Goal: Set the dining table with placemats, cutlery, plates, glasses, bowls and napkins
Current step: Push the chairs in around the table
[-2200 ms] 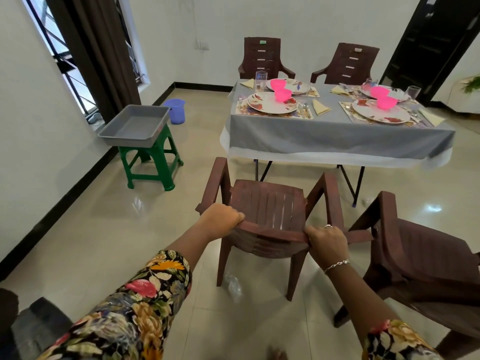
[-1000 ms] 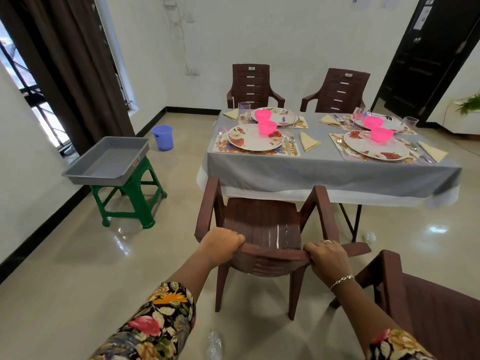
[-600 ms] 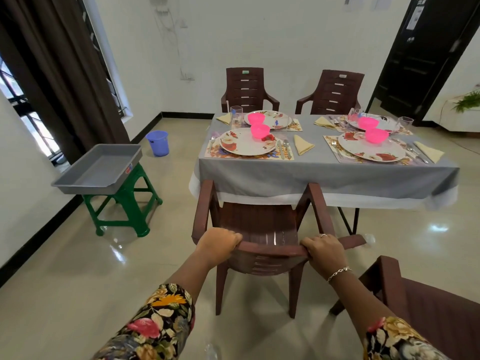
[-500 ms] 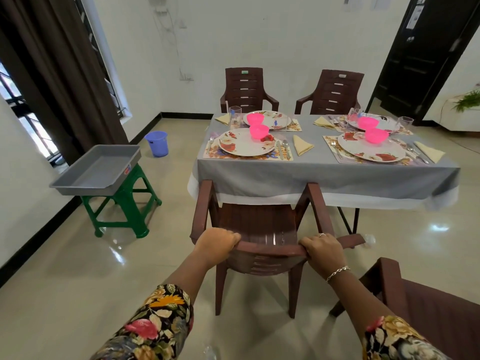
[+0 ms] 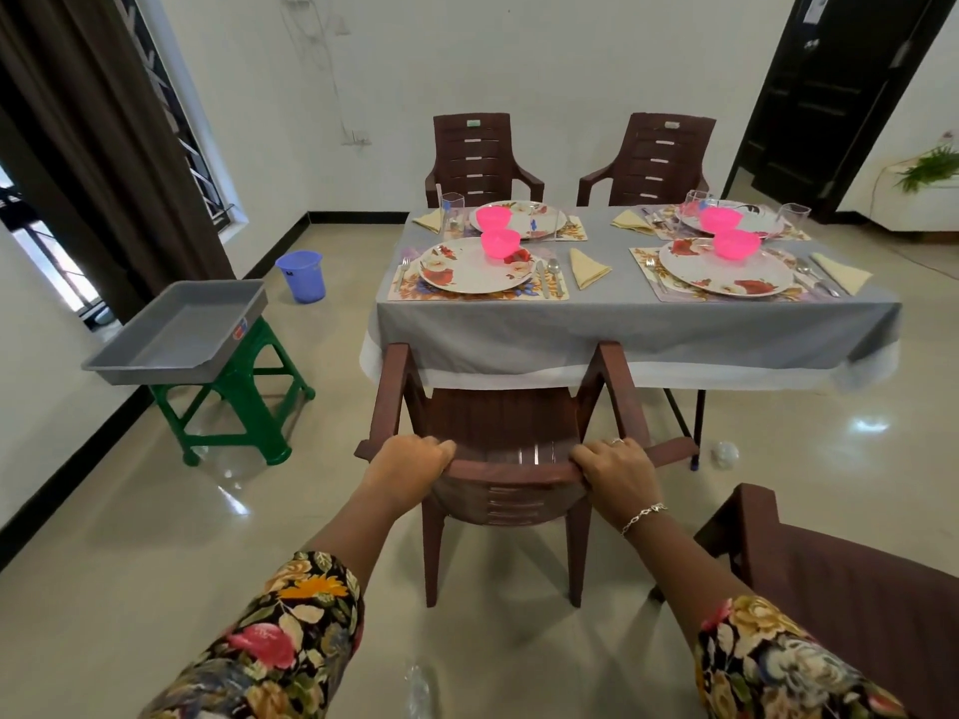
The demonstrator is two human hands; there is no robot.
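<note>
A brown plastic chair stands at the near left side of the dining table, its armrests touching the hanging grey cloth. My left hand grips the left end of its top rail and my right hand grips the right end. The table carries floral placemats, flowered plates, pink bowls, clear glasses, cutlery and folded yellow napkins at several places.
Another brown chair stands close at my lower right. Two more chairs line the table's far side. A grey tray rests on a green stool to the left, with a blue bucket behind it.
The chair has travelled forward with both hands on its top rail, from well short of the table to right against the hanging cloth. I have walked closer with it.
</note>
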